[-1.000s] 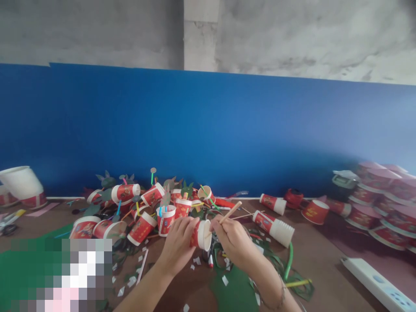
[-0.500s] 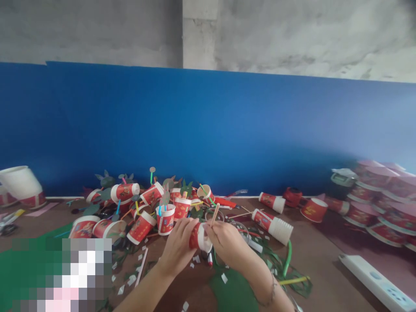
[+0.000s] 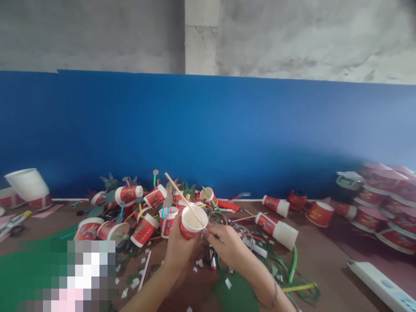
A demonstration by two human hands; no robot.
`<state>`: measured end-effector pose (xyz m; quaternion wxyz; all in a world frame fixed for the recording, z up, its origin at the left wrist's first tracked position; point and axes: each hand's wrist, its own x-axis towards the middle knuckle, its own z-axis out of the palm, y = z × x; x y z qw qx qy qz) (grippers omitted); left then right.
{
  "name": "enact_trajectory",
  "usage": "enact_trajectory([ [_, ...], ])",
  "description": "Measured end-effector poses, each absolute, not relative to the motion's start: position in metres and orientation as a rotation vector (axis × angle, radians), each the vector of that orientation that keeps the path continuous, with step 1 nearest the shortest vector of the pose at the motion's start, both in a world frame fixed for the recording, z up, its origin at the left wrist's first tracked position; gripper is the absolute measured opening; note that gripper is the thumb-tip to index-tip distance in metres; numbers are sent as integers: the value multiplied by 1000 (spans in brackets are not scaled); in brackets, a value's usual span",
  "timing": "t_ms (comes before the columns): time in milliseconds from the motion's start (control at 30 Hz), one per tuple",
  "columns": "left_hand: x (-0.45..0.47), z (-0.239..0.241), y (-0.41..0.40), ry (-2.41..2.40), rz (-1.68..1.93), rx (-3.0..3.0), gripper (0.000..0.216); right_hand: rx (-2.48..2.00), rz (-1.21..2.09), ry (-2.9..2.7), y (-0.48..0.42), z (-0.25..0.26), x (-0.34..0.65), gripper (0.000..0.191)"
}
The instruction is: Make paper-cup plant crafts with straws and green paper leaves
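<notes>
My left hand [image 3: 178, 242] is wrapped round a red paper cup [image 3: 187, 234] with a white rim, its open mouth tilted toward me. A thin wooden stick [image 3: 177, 187] slants through the cup's mouth, its upper end sticking out to the upper left and its lower end inside by the right wall. My right hand [image 3: 224, 242] is closed, with its fingertips against the cup's right side. What those fingertips pinch, if anything, is hidden. Below the hands lie a red-and-white marker [image 3: 213, 263] and scissors [image 3: 208, 251] with dark handles.
Several decorated paper cups [image 3: 144, 229] are heaped at the left. A stack of cups [image 3: 282, 232] lies to the right, near a green strip [image 3: 293, 264]. Paper scraps [image 3: 134, 284] litter the brown table [image 3: 328, 268]. A white power strip [image 3: 380, 281] is at the right, a blue partition [image 3: 227, 138] behind.
The cup has turned from lying sideways to mouth up and toward me. The right hand has released the stick's upper part and moved down beside the cup; the stick now leans left.
</notes>
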<state>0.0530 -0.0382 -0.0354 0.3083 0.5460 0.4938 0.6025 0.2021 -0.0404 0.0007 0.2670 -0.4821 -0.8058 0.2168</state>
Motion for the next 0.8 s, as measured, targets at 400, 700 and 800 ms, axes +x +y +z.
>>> enact_trajectory([
  [400,36,-44,-18,1454,1658,1419,47,-1442,804,-2160,-43,12,219,21],
  [700,31,-45,-9,1482,1617,1141,46,-1429,1195,-2142,-38,13,251,19],
  [800,32,-44,-9,1432,1618,1112,46,-1448,1361,-2152,-39,14,279,17],
])
